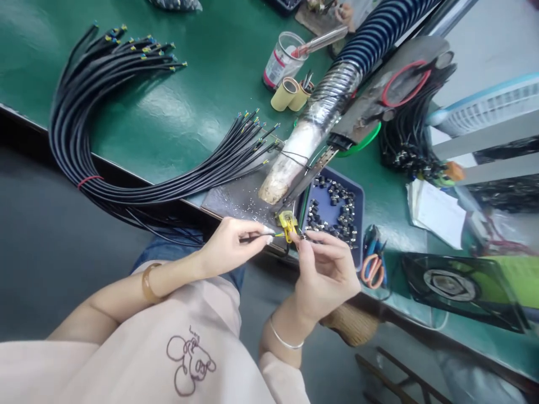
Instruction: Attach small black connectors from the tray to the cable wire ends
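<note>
My left hand pinches a black cable close to its end. Thin yellow-green wires stick out of the cable toward the right. Thumb and index finger of my right hand are closed on a small connector, mostly covered by the fingertips. Between both hands stands a yellow clip-like holder at the table edge. Just above it, what looks like a soldering iron slants down. A shallow tray of loose black-and-metal connectors lies beyond my right hand.
A bent bundle of black cables hangs partly over the green table's edge. A wrapped hose reaches down near my hands. Orange-handled pliers, a fan, paper, a plastic cup and small cardboard tubes stand around.
</note>
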### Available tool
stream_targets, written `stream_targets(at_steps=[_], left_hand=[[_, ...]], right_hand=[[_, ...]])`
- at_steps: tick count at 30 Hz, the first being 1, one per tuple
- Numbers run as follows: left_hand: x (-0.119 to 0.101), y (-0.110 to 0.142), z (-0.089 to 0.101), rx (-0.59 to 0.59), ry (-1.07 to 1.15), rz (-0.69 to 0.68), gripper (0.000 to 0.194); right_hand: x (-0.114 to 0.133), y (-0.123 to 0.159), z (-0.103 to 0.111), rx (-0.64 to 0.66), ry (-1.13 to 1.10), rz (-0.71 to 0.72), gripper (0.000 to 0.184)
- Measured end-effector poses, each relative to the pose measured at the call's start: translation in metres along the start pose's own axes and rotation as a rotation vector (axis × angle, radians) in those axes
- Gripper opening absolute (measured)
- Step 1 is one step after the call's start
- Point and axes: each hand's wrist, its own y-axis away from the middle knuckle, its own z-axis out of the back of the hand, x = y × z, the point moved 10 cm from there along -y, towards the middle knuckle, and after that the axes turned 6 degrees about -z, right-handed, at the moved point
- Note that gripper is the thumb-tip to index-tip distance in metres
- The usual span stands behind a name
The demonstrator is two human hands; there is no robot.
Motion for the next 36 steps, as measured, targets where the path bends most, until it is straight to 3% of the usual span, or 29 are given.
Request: stream_targets(at_steps=[3,10,15,18,20,22,24,26,28,29,30,32,34,36], left_hand=[[0.002,0.002,0.011,-0.055,-0.005,0.019,0.019],[0.007,0.002,0.004,0.02,0.064,0.07,0.021],[0.006,0.0,0.002,0.044,0.017,0.048,0.016],[-0.002,0.001,0.0,0.028,-0.104,-0.052,0.015],[-0.017,0.005,-0.01,0.039,-0.252,-0.224,0.016],[-0.029,0.013,-0.033,0.143,-0.447,-0.403,0.02],[-0.024,0.02,-0.057,0.333,-0.609,-0.436,0.025],[-0.007,0.025,-0.068,0.559,-0.563,-0.317,0.025],[0.006,0.033,-0.069,0.778,-0.243,-0.121,0.024],[0.011,0.033,-0.062,0.798,-0.086,0.008,0.027],[0.014,0.027,-0.049,0.729,0.041,0.119,0.031],[0.02,0.01,-0.013,0.438,0.163,0.249,0.036],[0.019,0.001,0.013,0.209,0.21,0.267,0.032],[0.014,0.0,0.019,0.118,0.22,0.244,0.028]], right_hand=[[-0.007,0.005,-0.001,-0.046,-0.018,-0.006,0.01],[-0.034,0.008,-0.024,0.192,-0.139,-0.185,0.013],[-0.033,0.009,-0.018,0.153,-0.124,-0.178,0.01],[-0.026,0.009,-0.01,0.1,-0.094,-0.135,0.007],[-0.023,0.006,0.0,0.048,-0.111,-0.12,0.008],[-0.021,0.0,0.011,-0.004,-0.179,-0.125,0.01],[-0.018,-0.006,0.022,-0.041,-0.261,-0.13,0.01],[-0.014,-0.01,0.031,-0.051,-0.313,-0.118,0.009],[-0.006,-0.009,0.035,-0.049,-0.324,-0.092,0.008],[-0.003,-0.007,0.035,-0.046,-0.313,-0.082,0.007],[-0.001,-0.003,0.033,-0.043,-0.288,-0.08,0.007],[0.0,0.005,0.024,-0.008,-0.212,-0.106,0.008],[-0.006,0.013,0.004,0.087,-0.139,-0.159,0.009],[-0.017,0.018,-0.018,0.198,-0.124,-0.217,0.008]])
